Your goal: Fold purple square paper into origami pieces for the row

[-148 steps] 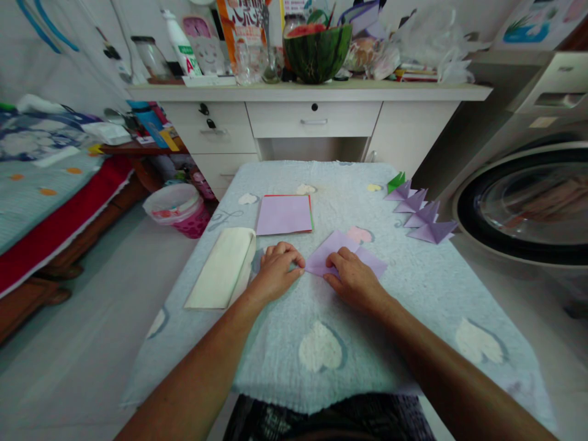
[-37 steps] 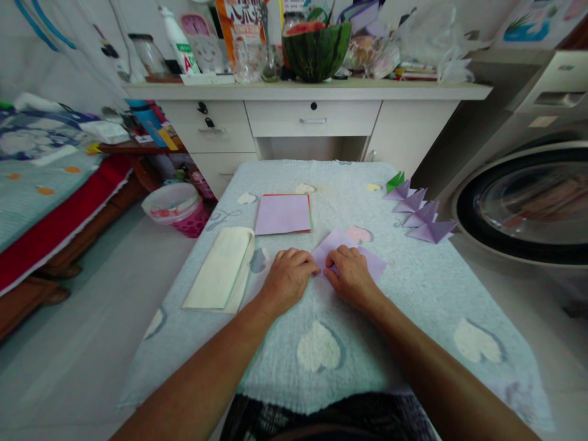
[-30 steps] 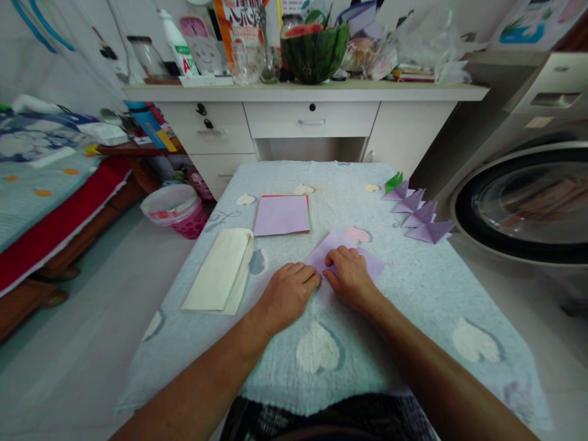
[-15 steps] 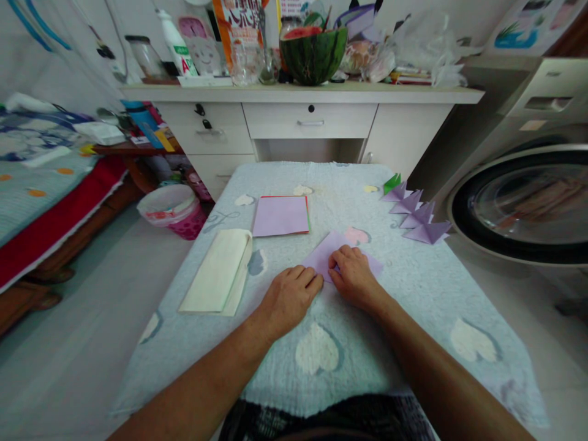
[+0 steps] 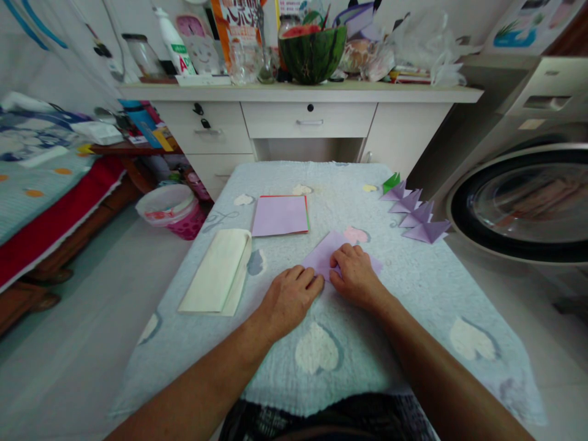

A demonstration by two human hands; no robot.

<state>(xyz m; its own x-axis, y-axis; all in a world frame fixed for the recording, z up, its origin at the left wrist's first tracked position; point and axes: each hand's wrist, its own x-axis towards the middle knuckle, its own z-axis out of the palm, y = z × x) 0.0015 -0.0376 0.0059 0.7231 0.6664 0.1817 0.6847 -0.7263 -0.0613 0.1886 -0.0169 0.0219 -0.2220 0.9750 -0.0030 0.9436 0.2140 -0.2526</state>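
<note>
The left hand [image 5: 291,296] lies palm down with loosely bent fingers, its tips touching the near left edge of the lilac paper sheet [image 5: 323,255], and the right hand [image 5: 356,276] presses on the same sheet just beside it, knuckles raised; whether its thumb pinches a flap I cannot tell. The sheet lies flat on the pale blue tablecloth [image 5: 413,288], under and just beyond both hands. Beyond the left hand sits a stack of coloured squares [image 5: 280,215], and out past its thumb side a cream folded cloth [image 5: 217,271]. Beyond and to the right of the right hand is a row of folded lilac shapes [image 5: 417,215]
</note>
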